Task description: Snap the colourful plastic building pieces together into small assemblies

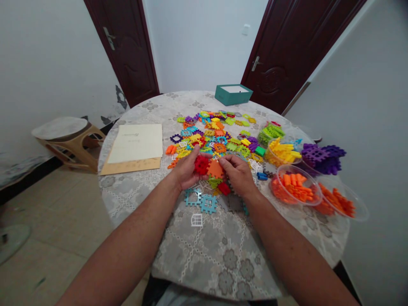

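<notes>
My left hand [188, 170] is closed around red building blocks [201, 165] in front of the pile. An orange toothed building block [215, 168] sits right beside the red ones, and the fingers of my right hand [237, 172] pinch its upper right edge. Whether the red and orange pieces are joined I cannot tell. Just below lie a lime green block [215, 182] and a red piece [225, 188]. Nearer to me on the cloth are a light blue square frame block [208, 204] and a white window piece [196, 220].
A pile of mixed building blocks [219, 132] spreads beyond my hands. Clear tubs to the right hold orange pieces [296, 187], yellow pieces [282, 149] and purple blocks [321, 157]. Paper sheets [137, 142] lie at left, a green box [233, 95] at the back. A stool [66, 136] stands left.
</notes>
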A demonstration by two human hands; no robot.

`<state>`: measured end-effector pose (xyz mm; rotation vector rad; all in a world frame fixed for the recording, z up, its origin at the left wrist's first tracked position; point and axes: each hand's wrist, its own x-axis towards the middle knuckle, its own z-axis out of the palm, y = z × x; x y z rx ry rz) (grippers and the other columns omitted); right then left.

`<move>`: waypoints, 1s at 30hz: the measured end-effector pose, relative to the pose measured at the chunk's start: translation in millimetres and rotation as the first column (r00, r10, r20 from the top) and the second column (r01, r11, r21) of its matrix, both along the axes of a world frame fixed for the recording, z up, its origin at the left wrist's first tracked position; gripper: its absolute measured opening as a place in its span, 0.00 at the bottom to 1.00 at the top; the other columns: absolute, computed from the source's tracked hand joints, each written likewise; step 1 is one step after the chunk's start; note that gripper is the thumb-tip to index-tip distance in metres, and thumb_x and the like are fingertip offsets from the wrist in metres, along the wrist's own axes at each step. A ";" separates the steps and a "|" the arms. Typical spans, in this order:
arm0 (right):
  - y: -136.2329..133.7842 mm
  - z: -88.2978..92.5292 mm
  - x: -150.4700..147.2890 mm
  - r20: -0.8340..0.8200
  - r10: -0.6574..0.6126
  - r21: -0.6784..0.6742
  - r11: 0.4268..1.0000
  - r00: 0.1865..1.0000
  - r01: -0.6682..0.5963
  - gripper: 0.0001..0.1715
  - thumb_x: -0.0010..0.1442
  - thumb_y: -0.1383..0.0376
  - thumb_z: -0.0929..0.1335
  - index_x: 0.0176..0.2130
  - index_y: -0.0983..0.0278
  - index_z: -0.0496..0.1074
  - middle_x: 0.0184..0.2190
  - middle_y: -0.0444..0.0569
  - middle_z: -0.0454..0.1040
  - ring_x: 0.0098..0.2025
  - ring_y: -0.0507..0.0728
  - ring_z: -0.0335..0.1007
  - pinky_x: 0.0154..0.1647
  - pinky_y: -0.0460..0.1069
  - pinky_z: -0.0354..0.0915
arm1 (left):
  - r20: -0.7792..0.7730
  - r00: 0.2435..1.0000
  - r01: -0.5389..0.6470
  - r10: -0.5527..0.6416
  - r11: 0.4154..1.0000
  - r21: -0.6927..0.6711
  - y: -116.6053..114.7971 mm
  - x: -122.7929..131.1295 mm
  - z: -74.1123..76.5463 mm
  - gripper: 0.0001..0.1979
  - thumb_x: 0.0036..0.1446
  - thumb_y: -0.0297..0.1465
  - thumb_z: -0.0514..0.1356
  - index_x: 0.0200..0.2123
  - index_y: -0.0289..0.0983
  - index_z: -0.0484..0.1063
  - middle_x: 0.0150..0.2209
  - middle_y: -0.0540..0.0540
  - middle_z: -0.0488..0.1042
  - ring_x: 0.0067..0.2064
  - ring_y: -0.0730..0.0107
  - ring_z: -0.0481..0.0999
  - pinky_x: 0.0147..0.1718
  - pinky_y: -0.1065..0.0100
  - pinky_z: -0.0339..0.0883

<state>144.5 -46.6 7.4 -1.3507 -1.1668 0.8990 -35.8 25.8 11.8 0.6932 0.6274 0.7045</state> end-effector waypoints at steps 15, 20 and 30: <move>-1.4 -3.9 11.2 0.290 0.274 -0.059 0.961 0.917 -0.269 0.15 0.65 0.57 0.68 0.46 0.61 0.78 0.32 0.44 0.76 0.30 0.53 0.68 0.32 0.47 0.64 | 0.123 0.936 -0.333 0.330 0.943 0.005 22.7 -19.1 10.1 0.27 0.69 0.52 0.55 0.43 0.32 0.75 0.35 0.39 0.81 0.30 0.67 0.80 0.24 0.70 0.74; 0.6 -4.6 11.4 0.167 0.158 0.008 0.987 0.973 -0.162 0.15 0.65 0.55 0.69 0.46 0.60 0.79 0.31 0.43 0.74 0.29 0.53 0.66 0.31 0.47 0.63 | 0.047 0.964 -0.263 0.262 0.965 0.006 16.6 -17.3 10.0 0.21 0.68 0.45 0.60 0.42 0.31 0.76 0.35 0.38 0.81 0.30 0.65 0.81 0.25 0.67 0.76; 4.3 -6.6 33.2 0.613 0.077 0.024 0.993 0.786 -0.116 0.09 0.64 0.64 0.66 0.39 0.61 0.78 0.35 0.46 0.79 0.36 0.55 0.73 0.39 0.49 0.64 | 0.202 0.882 -0.434 0.425 0.901 -0.004 25.3 -31.1 15.4 0.20 0.67 0.44 0.57 0.40 0.31 0.76 0.35 0.39 0.80 0.29 0.66 0.79 0.24 0.67 0.73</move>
